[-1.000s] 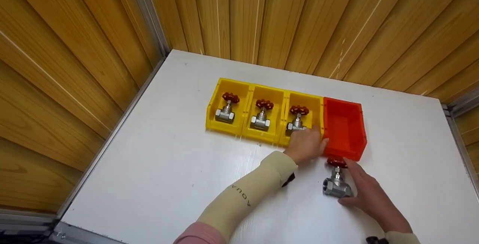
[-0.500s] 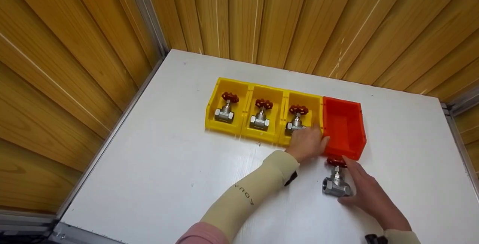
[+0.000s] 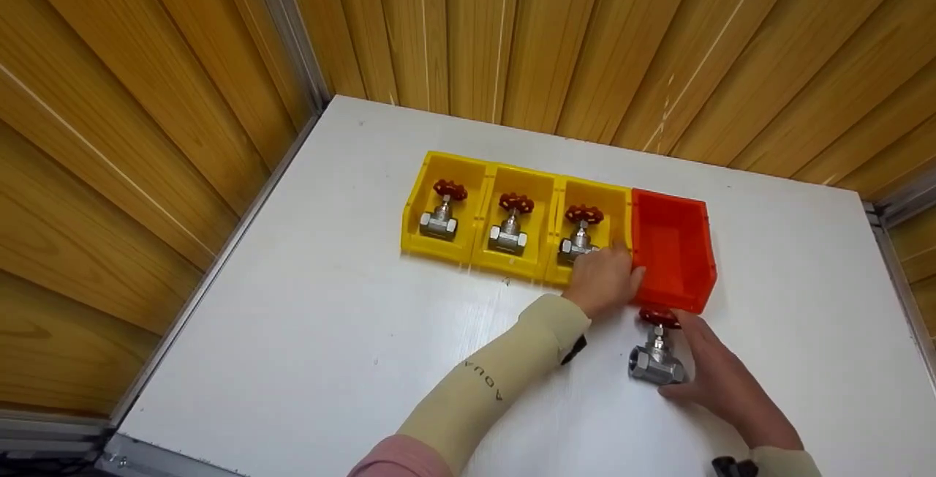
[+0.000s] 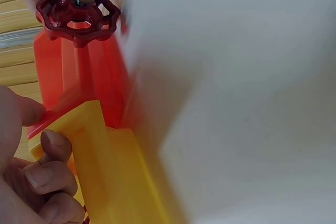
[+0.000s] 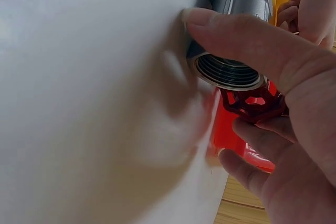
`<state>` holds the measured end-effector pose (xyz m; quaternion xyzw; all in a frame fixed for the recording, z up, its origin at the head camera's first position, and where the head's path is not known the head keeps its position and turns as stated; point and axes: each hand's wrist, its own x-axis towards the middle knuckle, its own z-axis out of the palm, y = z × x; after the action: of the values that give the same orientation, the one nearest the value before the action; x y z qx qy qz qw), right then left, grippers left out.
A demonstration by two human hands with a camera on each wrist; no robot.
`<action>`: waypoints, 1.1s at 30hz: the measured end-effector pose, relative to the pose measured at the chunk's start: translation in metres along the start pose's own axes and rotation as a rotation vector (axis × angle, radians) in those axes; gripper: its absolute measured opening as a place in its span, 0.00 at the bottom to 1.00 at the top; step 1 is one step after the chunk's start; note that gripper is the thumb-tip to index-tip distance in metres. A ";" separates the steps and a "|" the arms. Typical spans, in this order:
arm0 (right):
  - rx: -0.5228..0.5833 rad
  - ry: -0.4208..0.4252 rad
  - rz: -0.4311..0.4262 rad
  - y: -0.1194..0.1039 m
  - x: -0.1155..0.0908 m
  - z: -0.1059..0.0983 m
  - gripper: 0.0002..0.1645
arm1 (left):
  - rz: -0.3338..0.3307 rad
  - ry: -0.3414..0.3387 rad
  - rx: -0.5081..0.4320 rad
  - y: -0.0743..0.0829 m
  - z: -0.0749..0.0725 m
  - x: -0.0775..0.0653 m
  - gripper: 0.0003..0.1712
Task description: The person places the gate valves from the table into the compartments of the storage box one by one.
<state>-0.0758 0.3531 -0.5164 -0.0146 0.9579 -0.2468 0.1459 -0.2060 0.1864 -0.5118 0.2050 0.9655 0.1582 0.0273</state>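
My left hand (image 3: 601,283) pinches the adjoining side walls of the rightmost yellow bin (image 3: 613,197) and the red bin (image 3: 669,250). In the left wrist view its thumb lies on the red side, with curled fingers (image 4: 52,179) against the yellow wall. My right hand (image 3: 720,378) holds a metal gate valve (image 3: 656,366) just in front of the red bin. Its thumb (image 5: 231,32) lies across the threaded body, and the other fingers reach the dark red handwheel (image 5: 252,106). Nothing lies inside the red bin.
Two more yellow bins adjoin on the left, each with a valve: one valve (image 3: 439,225) far left, another (image 3: 507,238) beside it. A third valve (image 3: 576,249) sits in the rightmost yellow bin, partly behind my left hand. Wood-patterned walls (image 3: 468,31) border the white table (image 3: 292,301).
Almost nothing differs. The left forearm has shifted slightly to the right, while both hands keep their places at the bins and the valve.
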 end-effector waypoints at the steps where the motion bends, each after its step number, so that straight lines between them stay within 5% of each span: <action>1: 0.000 0.006 -0.006 0.000 0.000 0.000 0.76 | 0.002 0.006 0.007 0.000 0.000 0.000 0.19; 13: 0.014 0.053 -0.072 0.004 -0.002 0.003 0.73 | 0.013 -0.025 -0.077 0.002 -0.003 0.002 0.17; 33: 0.018 0.105 -0.095 0.003 -0.002 0.010 0.73 | 0.032 -0.004 -0.022 0.001 -0.003 0.002 0.16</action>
<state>-0.0705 0.3518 -0.5253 -0.0458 0.9603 -0.2623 0.0837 -0.2078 0.1875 -0.5086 0.2203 0.9603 0.1689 0.0289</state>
